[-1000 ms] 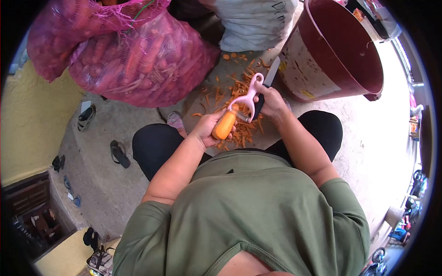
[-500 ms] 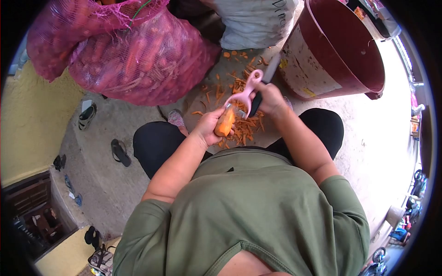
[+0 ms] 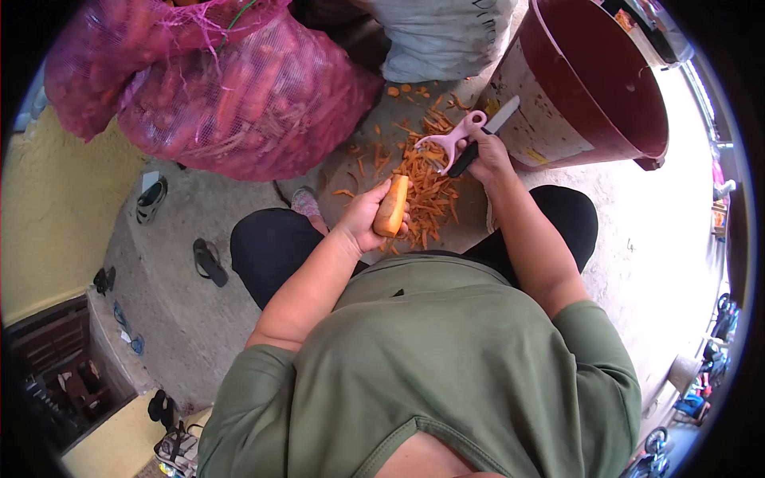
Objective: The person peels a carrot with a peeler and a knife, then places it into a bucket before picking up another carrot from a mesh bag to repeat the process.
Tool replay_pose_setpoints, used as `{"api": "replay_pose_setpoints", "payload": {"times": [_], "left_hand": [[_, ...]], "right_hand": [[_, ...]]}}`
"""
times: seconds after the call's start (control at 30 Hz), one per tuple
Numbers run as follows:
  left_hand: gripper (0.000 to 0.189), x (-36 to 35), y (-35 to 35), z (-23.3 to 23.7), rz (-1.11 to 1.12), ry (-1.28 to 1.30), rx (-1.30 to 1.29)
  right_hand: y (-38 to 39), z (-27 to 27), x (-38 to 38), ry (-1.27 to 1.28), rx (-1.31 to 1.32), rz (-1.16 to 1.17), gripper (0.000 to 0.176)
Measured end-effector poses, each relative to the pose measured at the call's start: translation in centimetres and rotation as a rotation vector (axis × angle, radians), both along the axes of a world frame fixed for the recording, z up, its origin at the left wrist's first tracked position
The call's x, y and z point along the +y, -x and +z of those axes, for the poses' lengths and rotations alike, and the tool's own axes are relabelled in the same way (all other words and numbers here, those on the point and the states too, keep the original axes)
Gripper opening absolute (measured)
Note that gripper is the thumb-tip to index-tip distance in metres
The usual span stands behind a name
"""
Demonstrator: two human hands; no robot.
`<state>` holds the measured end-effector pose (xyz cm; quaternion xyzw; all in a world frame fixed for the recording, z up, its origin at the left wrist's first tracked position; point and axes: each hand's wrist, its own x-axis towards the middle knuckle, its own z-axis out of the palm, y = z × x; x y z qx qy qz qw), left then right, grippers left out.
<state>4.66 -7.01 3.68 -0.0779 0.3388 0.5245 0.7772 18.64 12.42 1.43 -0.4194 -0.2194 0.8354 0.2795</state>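
Hands (image 3: 366, 219), two, hold one carrot (image 3: 391, 207), one peeler (image 3: 457, 135), one knife (image 3: 502, 116)

Bright daylight bleached the smooth grey concrete floor (image 3: 637, 231) nearly white below the large dark-red plastic bucket (image 3: 542, 111); well left of the bucket, the light was softer. Wide-angle distortion bowed the borders into black corners.

We lost part of the carrot (image 3: 391, 207) behind the left hand (image 3: 368, 217), and some knife handle (image 3: 462, 162) under the right hand (image 3: 489, 158). The view cut off the far white sack (image 3: 438, 40); clutter (image 3: 717, 342) at right was too small for us.
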Motion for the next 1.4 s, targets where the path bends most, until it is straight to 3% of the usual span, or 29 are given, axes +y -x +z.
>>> {"api": "replay_pose_setpoints", "payload": {"times": [0.1, 0.17, 0.23, 0.27, 0.37, 0.47, 0.57, 0.6, 0.77, 0.87, 1.0, 1.13, 1.17, 1.23, 1.3, 1.4], "left_hand": [[0.037, 0.5, -0.4, 1.7, 0.043, 0.029, 0.076], [0.037, 0.5, -0.6, 1.8, 0.03, 0.008, 0.119], [0.037, 0.1, -0.4, 0.2, -0.021, -0.056, 0.154], [0.035, -0.2, -0.3, -0.8, 0.008, 0.031, -0.044], [0.034, -0.2, -0.3, -0.3, 0.02, -0.043, -0.105], [0.035, -0.5, 0.6, -2.3, 0.042, -0.015, -0.121], [0.037, 0.4, -0.8, 1.9, 0.068, 0.024, 0.033], [0.037, 0.2, -0.5, 1.0, 0.044, -0.106, -0.036], [0.036, -0.1, -0.3, -0.8, 0.023, -0.053, -0.115], [0.033, -0.1, -0.4, -0.4, -0.011, 0.003, -0.105], [0.033, -0.1, -0.1, -0.7, 0.014, -0.006, -0.122], [0.034, 0.2, -0.3, 0.0, 0.026, 0.017, 0.075], [0.034, 0.2, -0.5, 0.0, 0.016, -0.007, 0.131], [0.033, -0.2, -0.1, -1.3, -0.002, -0.043, -0.038], [0.033, 0.0, 0.1, -1.1, -0.018, -0.082, -0.112], [0.035, 0.2, 0.1, -0.2, 0.017, 0.02, 0.029]], "right_hand": [[0.7, 3.5, -3.8, -0.011, 0.086, 0.346, 0.014], [1.4, 4.4, -6.5, -0.041, 0.183, 0.444, 0.013], [1.3, 2.1, -5.2, 0.003, 0.114, 0.382, 0.014], [1.0, 1.2, -3.7, -0.009, 0.07, 0.289, 0.014], [0.1, -0.3, -0.3, -0.022, -0.054, -0.019, 0.014], [0.7, 1.9, -2.7, -0.059, 0.092, 0.209, 0.018], [1.3, 4.7, -6.5, -0.033, 0.224, 0.456, 0.018], [1.4, 4.5, -6.6, -0.017, 0.227, 0.459, 0.019], [1.2, 1.8, -5.5, -0.018, 0.199, 0.456, 0.018], [0.2, -1.7, -1.7, -0.031, 0.043, 0.189, 0.016], [0.2, 0.5, -1.9, 0.002, 0.11, 0.149, 0.015], [1.3, 3.0, -6.0, 0.017, 0.187, 0.421, 0.014], [1.2, 2.0, -5.4, 0.007, 0.157, 0.342, 0.014], [0.8, -1.0, -2.6, -0.015, 0.098, 0.184, 0.015], [0.2, -0.1, -0.8, 0.0, -0.025, 0.035, 0.015], [0.4, 1.6, -1.9, -0.018, 0.092, 0.157, 0.016]]}}
